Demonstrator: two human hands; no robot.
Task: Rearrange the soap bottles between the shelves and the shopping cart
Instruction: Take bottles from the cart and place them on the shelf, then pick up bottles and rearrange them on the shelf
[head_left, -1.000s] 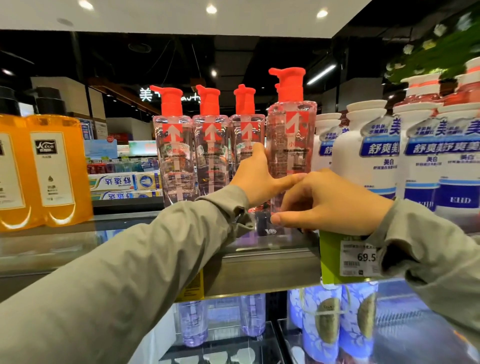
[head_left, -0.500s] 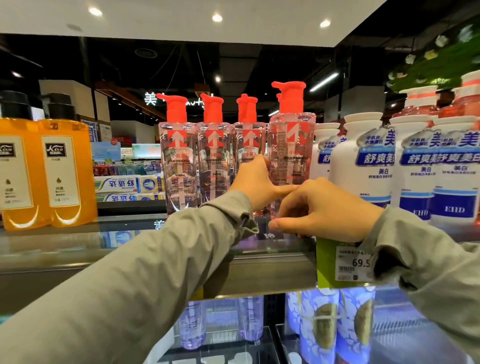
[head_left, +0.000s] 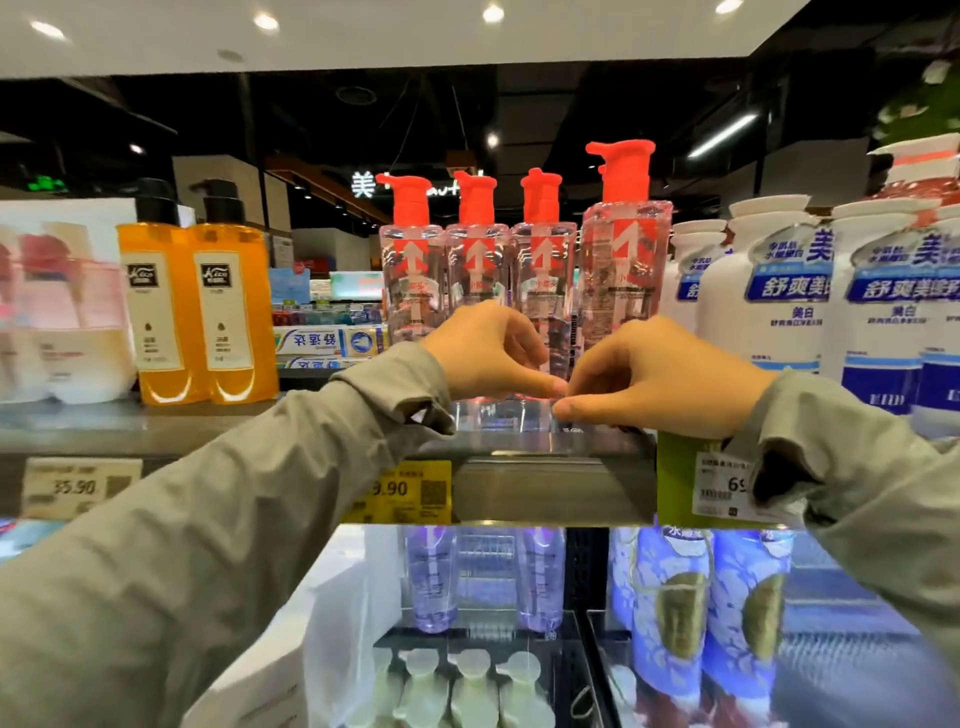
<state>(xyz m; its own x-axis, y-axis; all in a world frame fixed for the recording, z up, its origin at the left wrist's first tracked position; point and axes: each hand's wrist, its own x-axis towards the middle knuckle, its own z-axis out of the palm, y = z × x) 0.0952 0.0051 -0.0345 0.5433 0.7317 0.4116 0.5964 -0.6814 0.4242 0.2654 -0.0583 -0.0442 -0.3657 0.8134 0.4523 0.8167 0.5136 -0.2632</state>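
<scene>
Now, hands: the left hand (head_left: 493, 353) and right hand (head_left: 660, 379) sit curled at the shelf's front edge, thumb tips nearly meeting; whether either pinches anything I cannot tell, since the fingers hide behind the knuckles.
Soap bottle: the nearest clear bottle (head_left: 623, 270) with a red pump stands upright on the shelf (head_left: 550, 483), at 12 o'clock from the right hand, forward of its row.
Row: three matching clear bottles (head_left: 478, 275) line up at 11 o'clock, close together.
Neighbours: white bottles (head_left: 789, 291) crowd at 2 o'clock; orange bottles (head_left: 197, 312) stand well apart at 9 o'clock.
Cart: not in view.
Risk, tipping: the bottle looks tall and top-heavy near the edge; a knuckle brushing its base could probably rock it off the front.
Risk, chain: a sideways nudge would likely knock it into the row, and those could fall in turn.
Risk, sleeve: the loose right cuff (head_left: 810, 431) hangs by the price tag (head_left: 722, 488) and might snag it.
</scene>
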